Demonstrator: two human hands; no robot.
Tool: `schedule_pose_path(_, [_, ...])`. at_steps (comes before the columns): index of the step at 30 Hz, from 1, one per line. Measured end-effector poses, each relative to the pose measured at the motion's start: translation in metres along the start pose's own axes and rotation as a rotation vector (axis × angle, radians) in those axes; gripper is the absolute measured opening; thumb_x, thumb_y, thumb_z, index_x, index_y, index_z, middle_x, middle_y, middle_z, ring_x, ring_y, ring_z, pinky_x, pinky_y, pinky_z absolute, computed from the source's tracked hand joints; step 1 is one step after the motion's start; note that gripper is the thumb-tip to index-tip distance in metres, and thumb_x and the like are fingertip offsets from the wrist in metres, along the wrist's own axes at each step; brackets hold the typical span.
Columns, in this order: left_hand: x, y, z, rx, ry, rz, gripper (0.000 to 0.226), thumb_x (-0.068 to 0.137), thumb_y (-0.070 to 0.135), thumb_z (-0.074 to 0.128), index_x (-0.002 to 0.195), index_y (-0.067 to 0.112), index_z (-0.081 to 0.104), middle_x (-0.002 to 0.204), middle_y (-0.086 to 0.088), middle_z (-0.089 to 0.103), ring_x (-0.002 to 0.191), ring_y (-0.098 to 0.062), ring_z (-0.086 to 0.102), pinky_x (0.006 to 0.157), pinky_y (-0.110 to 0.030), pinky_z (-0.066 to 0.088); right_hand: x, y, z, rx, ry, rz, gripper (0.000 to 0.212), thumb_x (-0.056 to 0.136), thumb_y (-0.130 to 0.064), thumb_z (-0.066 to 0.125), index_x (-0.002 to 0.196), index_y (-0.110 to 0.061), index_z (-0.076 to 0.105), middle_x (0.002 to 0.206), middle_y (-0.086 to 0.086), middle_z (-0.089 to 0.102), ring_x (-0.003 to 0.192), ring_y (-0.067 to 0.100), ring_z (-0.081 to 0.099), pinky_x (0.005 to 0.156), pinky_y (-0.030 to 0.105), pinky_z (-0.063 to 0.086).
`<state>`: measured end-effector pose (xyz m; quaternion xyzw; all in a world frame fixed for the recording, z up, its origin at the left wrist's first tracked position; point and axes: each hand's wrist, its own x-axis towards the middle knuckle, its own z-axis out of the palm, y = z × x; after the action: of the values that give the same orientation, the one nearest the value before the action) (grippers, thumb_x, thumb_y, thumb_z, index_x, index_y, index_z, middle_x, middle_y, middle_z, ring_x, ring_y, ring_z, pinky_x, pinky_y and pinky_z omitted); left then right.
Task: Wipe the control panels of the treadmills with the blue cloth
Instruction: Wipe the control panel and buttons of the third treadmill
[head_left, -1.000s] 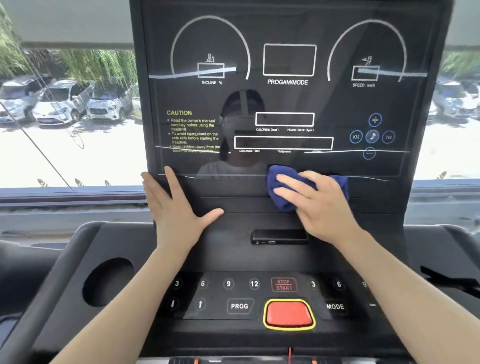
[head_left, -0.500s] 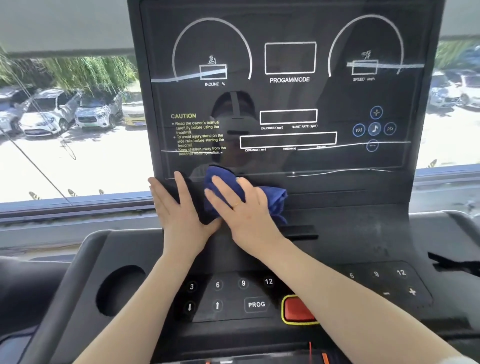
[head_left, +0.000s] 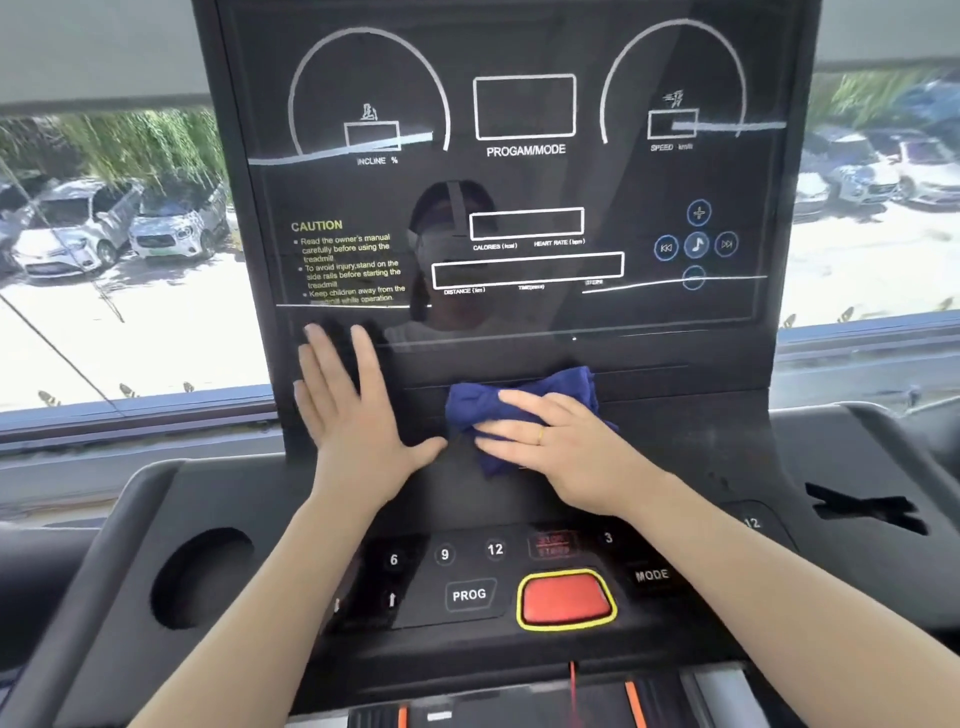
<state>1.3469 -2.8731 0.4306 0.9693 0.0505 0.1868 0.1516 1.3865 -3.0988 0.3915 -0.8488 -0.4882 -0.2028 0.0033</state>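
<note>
The treadmill console (head_left: 171, 499) fills the frame from 12 to 6 o'clock. Its upright control panel (head_left: 524, 322) occupies the 12 o'clock half and carries the legends INCLINE %, PROGAM/MODE, SPEED, CAUTION, CALORIES, HEART RATE and DISTANCE; the glossy face reflects a person wearing a headset. Behind the panel, a window (head_left: 130, 249) shows at 9 and 3 o'clock, with parked cars (head_left: 83, 228) outside.

The lower keypad (head_left: 467, 571) lies at 6 o'clock, with keys marked 6, 9, 12, 3, PROG and MODE. A red stop button (head_left: 566, 597) with a yellow surround sits between PROG and MODE. A round cup recess (head_left: 202, 577) lies at 8 o'clock.

The left hand (head_left: 358, 421) lies flat, fingers straight and spread, on the panel's lower left edge, at 10 o'clock from frame centre; it holds nothing. The right hand (head_left: 556, 447) lies at frame centre, fingers extended and close together, pressing down on the blue cloth (head_left: 519, 400); a ring shows on one finger. The cloth is bunched on the dark ledge just below the glossy display, at 3 o'clock from the left thumb, near but not touching it.
</note>
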Motion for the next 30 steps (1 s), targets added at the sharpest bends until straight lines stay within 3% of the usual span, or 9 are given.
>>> schedule_pose_path(5, [-0.008, 0.043, 0.024, 0.013, 0.031, 0.308, 0.108, 0.065, 0.045, 0.077, 0.146, 0.015, 0.012, 0.154, -0.019, -0.002, 0.14, -0.032, -0.005, 0.109, -0.047, 0.0, -0.08, 0.044, -0.013, 0.018, 0.023, 0.242, 0.049, 0.085, -0.005, 0.036, 0.125, -0.021, 0.059, 0.133, -0.013, 0.051, 0.128, 0.026, 0.04, 0.094, 0.042, 0.038])
schedule_pose_path(7, [-0.012, 0.056, 0.034, 0.026, 0.014, 0.405, 0.098, 0.068, 0.041, 0.076, 0.143, 0.012, 0.02, 0.154, -0.019, 0.009, 0.139, -0.031, 0.002, 0.109, -0.047, 0.006, -0.11, 0.056, -0.023, 0.021, 0.033, 0.347, 0.047, 0.084, -0.006, 0.035, 0.124, -0.017, 0.059, 0.131, -0.007, 0.055, 0.126, 0.028, 0.04, 0.096, 0.043, 0.037])
schedule_pose_path(11, [-0.021, 0.075, 0.05, 0.059, -0.02, 0.472, 0.086, 0.071, 0.033, 0.072, 0.141, 0.008, 0.028, 0.151, -0.015, 0.024, 0.137, -0.028, 0.015, 0.108, -0.047, 0.016, -0.128, 0.054, -0.036, 0.034, 0.069, 0.488, 0.048, 0.079, -0.006, 0.036, 0.119, -0.013, 0.062, 0.126, 0.003, 0.061, 0.113, 0.034, 0.053, 0.098, 0.039, 0.036])
schedule_pose_path(15, [-0.028, 0.076, 0.057, 0.108, -0.039, 0.451, 0.086, 0.07, 0.03, 0.071, 0.141, 0.005, 0.03, 0.15, -0.014, 0.029, 0.136, -0.028, 0.019, 0.109, -0.045, 0.023, -0.111, 0.017, -0.025, 0.083, -0.061, 0.234, 0.054, 0.076, -0.014, 0.037, 0.126, -0.018, 0.057, 0.13, -0.002, 0.058, 0.104, 0.029, 0.059, 0.087, 0.04, 0.05])
schedule_pose_path(18, [-0.027, 0.074, 0.055, 0.122, -0.033, 0.468, 0.082, 0.072, 0.029, 0.068, 0.14, 0.003, 0.031, 0.149, -0.015, 0.031, 0.135, -0.028, 0.021, 0.11, -0.042, 0.021, -0.107, 0.011, -0.025, 0.102, -0.162, 0.103, 0.053, 0.081, -0.022, 0.035, 0.132, -0.023, 0.049, 0.135, -0.008, 0.054, 0.112, 0.022, 0.052, 0.091, 0.034, 0.044])
schedule_pose_path(21, [-0.025, 0.074, 0.053, 0.134, -0.034, 0.469, 0.073, 0.076, 0.035, 0.052, 0.139, 0.003, 0.034, 0.147, -0.016, 0.034, 0.133, -0.028, 0.022, 0.108, -0.037, 0.014, -0.101, 0.044, -0.037, 0.047, -0.205, 0.092, 0.051, 0.084, -0.024, 0.033, 0.132, -0.019, 0.052, 0.136, -0.006, 0.052, 0.115, 0.025, 0.052, 0.091, 0.037, 0.045])
schedule_pose_path(24, [-0.027, 0.076, 0.052, 0.155, -0.042, 0.45, 0.072, 0.077, 0.039, 0.041, 0.139, 0.003, 0.034, 0.147, -0.014, 0.034, 0.134, -0.028, 0.024, 0.111, -0.037, 0.016, -0.099, 0.071, -0.044, 0.02, -0.211, 0.175, 0.05, 0.086, -0.022, 0.033, 0.131, -0.017, 0.053, 0.137, -0.004, 0.052, 0.117, 0.031, 0.051, 0.091, 0.045, 0.047])
schedule_pose_path(27, [-0.029, 0.08, 0.054, 0.131, -0.035, 0.427, 0.073, 0.076, 0.03, 0.058, 0.139, 0.003, 0.034, 0.148, -0.014, 0.033, 0.135, -0.031, 0.027, 0.108, -0.042, 0.021, -0.102, 0.053, -0.036, 0.11, -0.176, 0.16, 0.047, 0.089, -0.022, 0.032, 0.127, -0.014, 0.057, 0.134, -0.001, 0.055, 0.119, 0.028, 0.048, 0.105, 0.035, 0.028])
schedule_pose_path(30, [-0.031, 0.084, 0.054, 0.111, -0.039, 0.402, 0.078, 0.075, 0.021, 0.069, 0.14, 0.002, 0.033, 0.149, -0.014, 0.031, 0.136, -0.033, 0.027, 0.109, -0.043, 0.02, -0.107, 0.019, -0.038, 0.27, -0.219, 0.028, 0.045, 0.089, -0.022, 0.033, 0.123, -0.013, 0.061, 0.129, 0.0, 0.059, 0.112, 0.019, 0.042, 0.102, 0.027, 0.024])
